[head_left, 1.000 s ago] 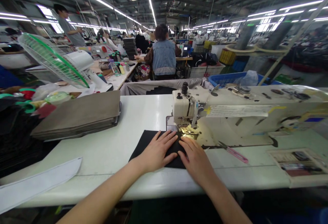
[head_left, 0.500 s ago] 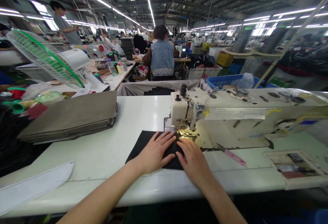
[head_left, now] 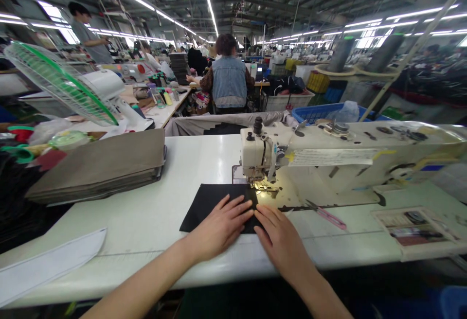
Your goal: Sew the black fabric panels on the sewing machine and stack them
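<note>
A black fabric panel (head_left: 204, 206) lies flat on the pale worktable, its far right corner at the needle area of a sewing machine (head_left: 257, 156). My left hand (head_left: 221, 224) rests on the panel with fingers stretched out, pressing it from above. Beside it, my right hand (head_left: 279, 231) lies at the panel's right edge, fingers extended and lying flat, the fingertips close to those of my left hand. A lamp lights the metal seam guide (head_left: 266, 188) just beyond my right fingertips. Thread snips with pink handles (head_left: 330, 218) lie right of my right hand.
A stack of grey-brown panels (head_left: 105, 163) sits at left, with a white curved piece (head_left: 54, 263) nearer me. Behind it stands a fan (head_left: 65, 83). A small tray (head_left: 416, 229) is at right. A blue basket (head_left: 321, 112) and a seated person (head_left: 229, 80) are beyond the machine.
Both hands have slid slightly back toward me over the black panel, uncovering more of its far part. The camera view has shifted a little; the panel stays near the needle.
</note>
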A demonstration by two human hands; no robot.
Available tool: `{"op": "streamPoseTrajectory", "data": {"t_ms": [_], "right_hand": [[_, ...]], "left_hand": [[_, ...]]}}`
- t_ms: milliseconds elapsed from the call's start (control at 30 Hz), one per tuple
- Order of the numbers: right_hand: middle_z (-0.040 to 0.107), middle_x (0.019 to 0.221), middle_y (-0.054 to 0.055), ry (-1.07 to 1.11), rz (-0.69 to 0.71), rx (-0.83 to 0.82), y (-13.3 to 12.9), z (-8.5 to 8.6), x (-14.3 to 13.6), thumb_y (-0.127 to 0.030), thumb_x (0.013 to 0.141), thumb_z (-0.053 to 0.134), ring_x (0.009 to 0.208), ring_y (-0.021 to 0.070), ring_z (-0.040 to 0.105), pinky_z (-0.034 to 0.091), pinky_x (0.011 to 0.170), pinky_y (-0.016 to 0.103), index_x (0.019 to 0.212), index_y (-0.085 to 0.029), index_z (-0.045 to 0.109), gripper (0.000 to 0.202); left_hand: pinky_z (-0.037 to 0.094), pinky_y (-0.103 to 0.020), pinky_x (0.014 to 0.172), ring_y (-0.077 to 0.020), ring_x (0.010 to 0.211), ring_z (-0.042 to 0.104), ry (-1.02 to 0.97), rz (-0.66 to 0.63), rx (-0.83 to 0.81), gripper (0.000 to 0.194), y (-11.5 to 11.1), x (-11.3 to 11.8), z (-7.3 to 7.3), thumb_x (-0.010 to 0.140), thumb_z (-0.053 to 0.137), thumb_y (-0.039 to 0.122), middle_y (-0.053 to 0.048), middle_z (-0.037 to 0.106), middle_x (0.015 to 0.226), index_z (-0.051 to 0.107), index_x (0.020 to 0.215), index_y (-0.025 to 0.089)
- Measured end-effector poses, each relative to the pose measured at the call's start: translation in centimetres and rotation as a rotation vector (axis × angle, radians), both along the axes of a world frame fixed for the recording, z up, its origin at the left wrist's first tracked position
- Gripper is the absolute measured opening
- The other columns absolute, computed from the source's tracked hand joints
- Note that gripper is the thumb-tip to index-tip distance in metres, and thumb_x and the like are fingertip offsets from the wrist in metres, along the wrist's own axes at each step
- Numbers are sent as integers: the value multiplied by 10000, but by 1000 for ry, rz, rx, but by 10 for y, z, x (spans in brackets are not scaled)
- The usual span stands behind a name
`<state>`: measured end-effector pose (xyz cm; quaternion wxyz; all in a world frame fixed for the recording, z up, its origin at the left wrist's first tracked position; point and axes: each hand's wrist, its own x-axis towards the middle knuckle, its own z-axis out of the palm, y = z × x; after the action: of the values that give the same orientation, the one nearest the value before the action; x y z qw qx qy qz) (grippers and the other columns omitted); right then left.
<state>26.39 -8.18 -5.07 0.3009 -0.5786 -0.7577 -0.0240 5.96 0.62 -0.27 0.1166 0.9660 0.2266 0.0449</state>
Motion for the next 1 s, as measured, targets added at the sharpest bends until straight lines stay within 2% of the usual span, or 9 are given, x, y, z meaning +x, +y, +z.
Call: {"op": "streamPoseTrajectory", "data": {"t_ms": [100,233,567,700,833,1000], "right_hand": [[677,1302,101,-11,57,10,-20,0,4,-206,986,493,1206,259,613,517,1038,464,1298,-173,622,339],[685,1291,88,-33,66,3,-22,2,7,-202,999,480,1190,263,614,481,1059,500,1299,-178,622,333],[705,1193,77,-22,1,-1,32,10,10,-222,986,524,1135,255,596,446,1060,497,1185,-215,681,254],[690,1152,92,-57,-47,-48,48,16,9,-227,976,539,1072,269,589,493,959,466,1162,-216,685,237],[684,1114,90,-85,-90,-71,55,19,7,-243,964,569,1034,275,596,501,905,454,1134,-229,690,210],[676,1140,87,-37,-79,-62,49,16,7,-224,950,589,1062,273,595,507,931,460,1157,-229,675,224]], "left_hand": [[242,-514,1226,-241,1491,311,-53,-97,-46,480,-16,-8,4,1023,452,244,-40,442,1559,443,1499,301],[263,-529,1215,-255,1486,323,-56,-76,-53,464,-16,-10,5,1025,479,303,-41,448,1555,462,1488,302],[254,-532,1210,-236,1473,353,-102,-41,-37,440,39,-2,-6,1027,469,314,-40,475,1536,489,1467,317],[247,-543,1208,-239,1473,353,-95,-23,-50,436,59,3,-4,1024,461,306,-40,464,1543,503,1457,306],[240,-545,1209,-244,1470,358,-100,-7,-61,432,78,7,-4,1021,455,325,-47,465,1542,516,1449,305],[258,-548,1200,-254,1462,372,-105,8,-31,430,89,9,-3,1027,442,352,-66,507,1512,528,1442,280]]}}
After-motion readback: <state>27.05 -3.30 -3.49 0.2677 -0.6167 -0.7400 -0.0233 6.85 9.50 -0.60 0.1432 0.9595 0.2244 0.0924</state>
